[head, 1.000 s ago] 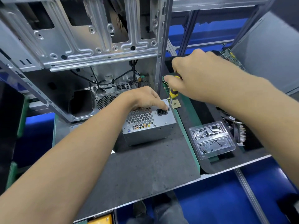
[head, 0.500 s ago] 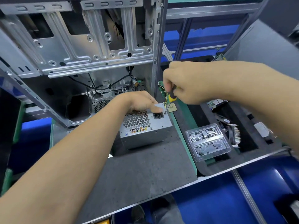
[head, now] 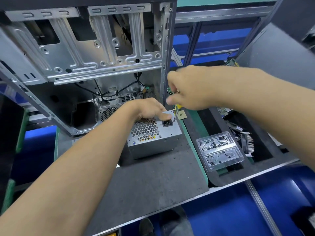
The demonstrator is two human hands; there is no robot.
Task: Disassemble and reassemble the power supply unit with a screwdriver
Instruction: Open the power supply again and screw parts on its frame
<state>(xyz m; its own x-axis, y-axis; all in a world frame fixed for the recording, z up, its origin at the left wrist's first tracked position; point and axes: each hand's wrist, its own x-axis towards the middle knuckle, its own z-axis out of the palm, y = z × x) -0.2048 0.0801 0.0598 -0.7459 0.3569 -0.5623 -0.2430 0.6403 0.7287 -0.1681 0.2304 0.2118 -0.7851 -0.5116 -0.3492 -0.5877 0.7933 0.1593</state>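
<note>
Both hands (head: 172, 101) on power supply unit (head: 154, 136)

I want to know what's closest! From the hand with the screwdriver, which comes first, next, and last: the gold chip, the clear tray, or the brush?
From the right hand, in the head view:
1. Gold chip: just below the hand, beside the power supply.
2. Clear tray: lower right, on the mat's edge.
3. Brush: farther right, past the tray.

Left hand (head: 150, 109) palm down, fingers (head: 166, 116) pressing; right hand (head: 189, 89) fingers curled, gripping.
</note>
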